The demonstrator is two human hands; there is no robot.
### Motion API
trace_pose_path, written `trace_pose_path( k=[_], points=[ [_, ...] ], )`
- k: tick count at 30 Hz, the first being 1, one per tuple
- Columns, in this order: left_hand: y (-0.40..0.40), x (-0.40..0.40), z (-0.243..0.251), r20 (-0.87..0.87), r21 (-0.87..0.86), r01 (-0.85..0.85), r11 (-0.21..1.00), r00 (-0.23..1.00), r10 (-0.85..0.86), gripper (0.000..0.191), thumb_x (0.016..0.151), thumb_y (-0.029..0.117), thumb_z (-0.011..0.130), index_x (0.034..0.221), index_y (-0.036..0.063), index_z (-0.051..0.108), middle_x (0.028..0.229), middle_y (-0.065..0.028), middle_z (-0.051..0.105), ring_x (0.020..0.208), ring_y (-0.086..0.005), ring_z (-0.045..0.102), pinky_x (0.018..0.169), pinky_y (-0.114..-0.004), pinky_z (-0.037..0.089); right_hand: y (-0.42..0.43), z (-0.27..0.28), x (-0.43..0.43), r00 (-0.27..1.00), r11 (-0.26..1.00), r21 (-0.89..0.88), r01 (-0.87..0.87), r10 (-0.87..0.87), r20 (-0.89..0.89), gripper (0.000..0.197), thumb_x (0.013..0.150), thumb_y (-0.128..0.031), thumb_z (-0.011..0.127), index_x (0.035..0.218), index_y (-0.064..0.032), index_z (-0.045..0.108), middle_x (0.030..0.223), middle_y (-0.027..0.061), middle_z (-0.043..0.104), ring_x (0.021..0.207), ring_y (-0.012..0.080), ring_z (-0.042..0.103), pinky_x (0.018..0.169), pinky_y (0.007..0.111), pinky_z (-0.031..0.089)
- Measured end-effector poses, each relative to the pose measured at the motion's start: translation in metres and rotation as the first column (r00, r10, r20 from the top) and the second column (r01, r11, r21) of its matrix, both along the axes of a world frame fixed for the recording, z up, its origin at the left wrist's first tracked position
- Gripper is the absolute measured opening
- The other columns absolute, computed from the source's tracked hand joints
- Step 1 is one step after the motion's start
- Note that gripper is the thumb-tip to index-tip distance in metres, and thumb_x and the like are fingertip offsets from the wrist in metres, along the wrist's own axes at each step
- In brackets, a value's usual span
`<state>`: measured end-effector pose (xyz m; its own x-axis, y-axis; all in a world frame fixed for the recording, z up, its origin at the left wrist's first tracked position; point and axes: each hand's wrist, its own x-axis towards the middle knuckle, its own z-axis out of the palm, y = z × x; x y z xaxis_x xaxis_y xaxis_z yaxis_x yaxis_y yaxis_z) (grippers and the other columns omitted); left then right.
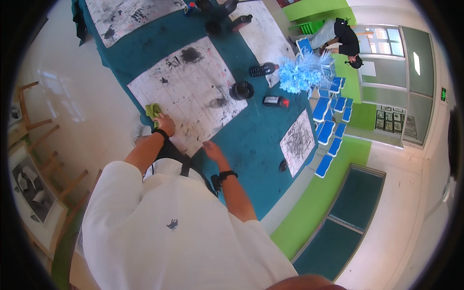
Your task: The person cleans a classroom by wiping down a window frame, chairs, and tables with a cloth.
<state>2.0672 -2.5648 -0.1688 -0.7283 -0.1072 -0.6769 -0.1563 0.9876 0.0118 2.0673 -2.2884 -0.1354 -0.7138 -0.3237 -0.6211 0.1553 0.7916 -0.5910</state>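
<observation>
My left hand [166, 125] holds a crumpled yellow-green cloth [153, 109] at the left edge of a white mat [188, 96] with red grid lines and black ink stains. My right hand [214, 151] is at the mat's near right edge, fingers drawn together; whether they pinch the edge is too small to tell. A dark round pot [241, 90] stands on the mat's right part. Just beyond its right edge, a dark bottle [263, 69] and a red-capped ink bottle [275, 101] lie on the teal tablecloth [246, 141].
More stained mats [136, 18] and dark containers [214, 27] occupy the table's far part. Rightward are a scribbled sheet [298, 145], blue artificial flowers [299, 76] and blue stools [322, 108]. A person [344, 40] bends over beyond them. Wooden easels [40, 125] stand at left.
</observation>
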Motion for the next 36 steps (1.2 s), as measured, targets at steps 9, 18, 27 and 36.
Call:
trace_pose_path(
  k=[9, 18, 27, 36],
  points=[
    [0.036, 0.021, 0.012, -0.247, 0.683, 0.282, 0.674, 0.957, -0.150, 0.042, 0.077, 0.015, 0.061, 0.118, 0.0097, 0.057, 0.115, -0.0205, 0.054, 0.116, -0.0414, 0.048, 0.085, -0.049, 0.048, 0.056, -0.057, 0.070, 0.992, 0.935, 0.343, -0.094, 0.059, 0.113, 0.055, 0.084, -0.026, 0.061, 0.135, -0.0099, 0.046, 0.129, 0.0165, 0.055, 0.119, 0.0322, 0.052, 0.101, 0.041, 0.040],
    [-0.123, 0.015, 0.011, -0.445, 0.647, -0.067, 0.760, 0.776, 0.447, 0.045, 0.075, 0.007, 0.063, 0.119, 0.0063, 0.051, 0.131, -0.0191, 0.041, 0.119, -0.0387, 0.044, 0.096, -0.043, 0.044, -0.094, 0.006, 0.030, 0.950, 0.950, 0.020, -0.312, 0.311, 0.039, 0.033, 0.085, -0.023, 0.058, 0.113, -0.0049, 0.061, 0.102, 0.0197, 0.066, 0.094, 0.0327, 0.065, 0.083, 0.040, 0.050],
    [-0.034, -0.005, 0.013, -0.327, 0.743, -0.131, 0.657, 0.785, 0.526, 0.048, 0.076, 0.015, 0.067, 0.120, 0.0062, 0.051, 0.124, -0.0241, 0.049, 0.113, -0.0429, 0.047, 0.093, -0.048, 0.043, -0.066, 0.015, 0.001, 0.925, 0.926, 0.090, -0.366, 0.373, -0.073, 0.037, 0.082, -0.021, 0.056, 0.116, -0.0051, 0.058, 0.104, 0.0233, 0.063, 0.100, 0.0391, 0.059, 0.088, 0.044, 0.047],
    [0.077, 0.029, -0.005, -0.327, 0.560, -0.192, 0.806, 0.843, 0.427, 0.050, 0.078, 0.013, 0.063, 0.124, 0.0030, 0.045, 0.143, -0.0403, 0.019, 0.128, -0.0572, 0.027, 0.105, -0.051, 0.034, 0.079, -0.029, 0.042, 0.881, 0.881, 0.020, -0.473, 0.473, 0.007, 0.025, 0.081, -0.021, 0.054, 0.096, -0.0095, 0.069, 0.097, 0.0163, 0.067, 0.093, 0.0372, 0.062, 0.083, 0.045, 0.050]
  ],
)
